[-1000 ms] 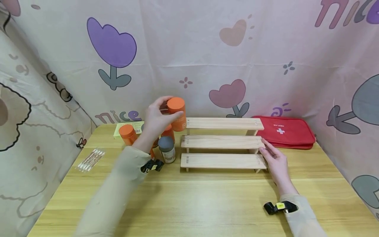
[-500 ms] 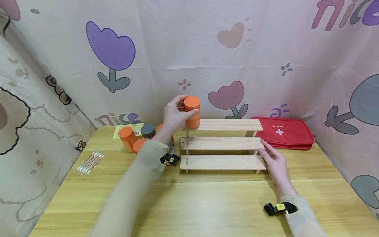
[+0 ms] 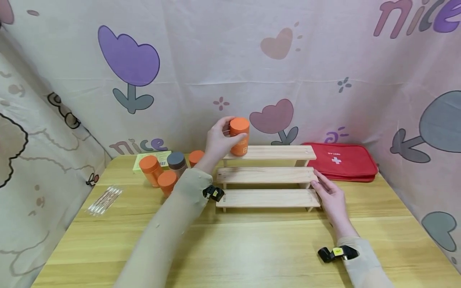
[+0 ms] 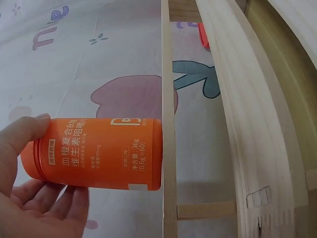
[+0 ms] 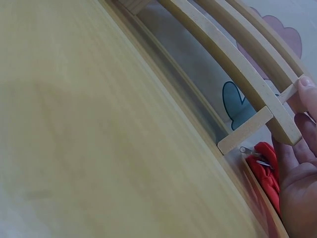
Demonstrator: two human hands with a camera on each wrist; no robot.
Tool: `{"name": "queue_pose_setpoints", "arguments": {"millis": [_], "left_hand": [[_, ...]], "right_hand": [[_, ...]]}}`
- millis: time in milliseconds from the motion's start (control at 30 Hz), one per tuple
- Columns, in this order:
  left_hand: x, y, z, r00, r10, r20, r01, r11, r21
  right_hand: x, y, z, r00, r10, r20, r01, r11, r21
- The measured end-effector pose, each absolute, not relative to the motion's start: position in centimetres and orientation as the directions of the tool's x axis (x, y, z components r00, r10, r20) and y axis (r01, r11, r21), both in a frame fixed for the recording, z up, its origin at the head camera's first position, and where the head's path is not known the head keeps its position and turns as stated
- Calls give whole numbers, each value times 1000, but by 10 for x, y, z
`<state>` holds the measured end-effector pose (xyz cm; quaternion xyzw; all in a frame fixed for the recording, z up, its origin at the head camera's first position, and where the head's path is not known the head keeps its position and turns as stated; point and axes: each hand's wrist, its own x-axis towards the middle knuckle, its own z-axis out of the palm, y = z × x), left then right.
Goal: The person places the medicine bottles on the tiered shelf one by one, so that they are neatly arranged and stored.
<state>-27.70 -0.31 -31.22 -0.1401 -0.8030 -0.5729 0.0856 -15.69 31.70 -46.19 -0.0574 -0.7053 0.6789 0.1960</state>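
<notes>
My left hand (image 3: 219, 142) holds an orange pill bottle (image 3: 239, 138) upright, thumb on the near side and fingers behind. White printing covers its side (image 4: 99, 151) in the left wrist view, and its base is right at the top board of a three-step wooden rack (image 3: 268, 175), near the left end. My right hand (image 3: 330, 197) grips the rack's right end at the middle step. In the right wrist view that hand (image 5: 299, 183) has its thumb against the wood and fingers around the step ends.
Left of the rack stand orange-capped bottles (image 3: 150, 170) and a grey-capped one (image 3: 176, 162), partly behind the left arm. A yellow-green box (image 3: 138, 160) lies behind them. Cotton swabs in a clear pack (image 3: 105, 201) lie far left. A red first-aid pouch (image 3: 342, 162) sits back right.
My left hand has carried the orange bottle rightward from beside the rack to the top board's left end and lowered it slightly. My right hand stays at the rack's right end.
</notes>
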Motion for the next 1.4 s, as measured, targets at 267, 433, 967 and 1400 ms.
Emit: {"name": "queue_pose_setpoints", "arguments": {"millis": [267, 433, 967, 1400], "left_hand": [[-271, -9, -311, -937, 168, 305, 346, 342, 874], [-250, -33, -300, -918, 201, 340, 394, 389, 833], [-190, -153, -322, -910, 187, 371, 415, 430, 801], [-216, -219, -363, -917, -156, 366, 251, 487, 837]], "right_hand": [[-159, 317, -464, -918, 332, 216, -219, 30, -975], [-158, 317, -464, -922, 326, 209, -219, 7, -976], [-155, 318, -465, -927, 331, 176, -187, -1, -982], [-156, 317, -464, -924, 336, 186, -200, -8, -980]]}}
